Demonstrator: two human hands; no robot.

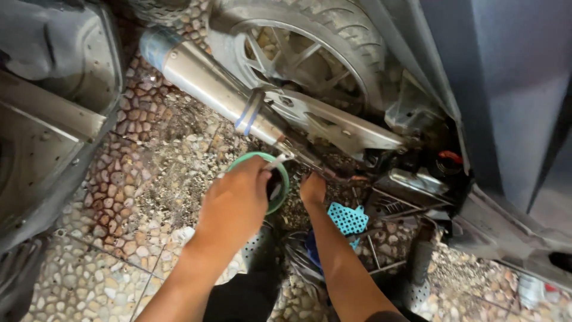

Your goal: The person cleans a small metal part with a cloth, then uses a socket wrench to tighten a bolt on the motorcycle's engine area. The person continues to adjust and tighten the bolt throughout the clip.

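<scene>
My left hand is closed around a thin silver tool over a green round bowl that sits on the pebble floor under a scooter's exhaust pipe. My right hand reaches under the scooter beside the bowl, fingers curled near the pipe's lower end; what it touches is hidden. The rear wheel and a silver swingarm cover are just above both hands.
A blue perforated cloth or glove lies below my right arm. A dark scooter body panel fills the right side, and another vehicle's grey underside the left. The stand's metal bars and a small bottle lie at lower right.
</scene>
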